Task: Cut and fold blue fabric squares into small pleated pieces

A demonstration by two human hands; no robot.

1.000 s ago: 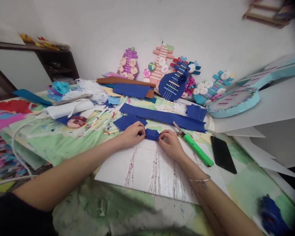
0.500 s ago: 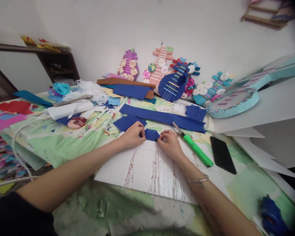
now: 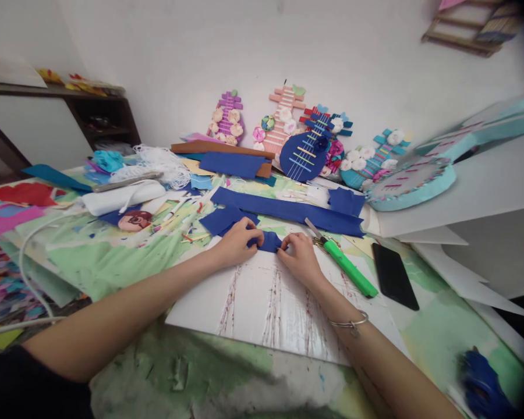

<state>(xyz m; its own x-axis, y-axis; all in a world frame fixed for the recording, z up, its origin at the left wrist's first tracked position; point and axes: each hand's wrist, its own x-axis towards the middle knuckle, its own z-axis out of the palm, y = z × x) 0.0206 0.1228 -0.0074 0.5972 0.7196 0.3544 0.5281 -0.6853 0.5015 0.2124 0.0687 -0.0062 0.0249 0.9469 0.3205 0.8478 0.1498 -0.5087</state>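
A small piece of dark blue crepe paper [image 3: 269, 241] is pinched between both hands above the far edge of a white board [image 3: 253, 305]. My left hand [image 3: 239, 243] grips its left end between thumb and fingers. My right hand [image 3: 301, 256] pinches the right end. Streaks of dried reddish-brown residue run down the board. Just beyond the left hand lies a blue paper piece [image 3: 225, 220], and behind both hands stretches a long blue strip [image 3: 283, 208]. A green utility knife [image 3: 349, 267] with its blade out rests right of the right hand, partly over scissors [image 3: 321, 240].
A black phone [image 3: 394, 275] lies at the right, near a blue tape dispenser-like object [image 3: 484, 381], blurred. Decorated paper lutes [image 3: 303, 156] lean on the wall. White string [image 3: 159, 164], a white glue gun-like tool [image 3: 122, 198] and its cable [image 3: 24, 256] occupy the left.
The blue paper piece looks more bent and raised between my hands, with its upper edge now rounded. Both hands keep their pinch and have barely moved; the view has shifted slightly.
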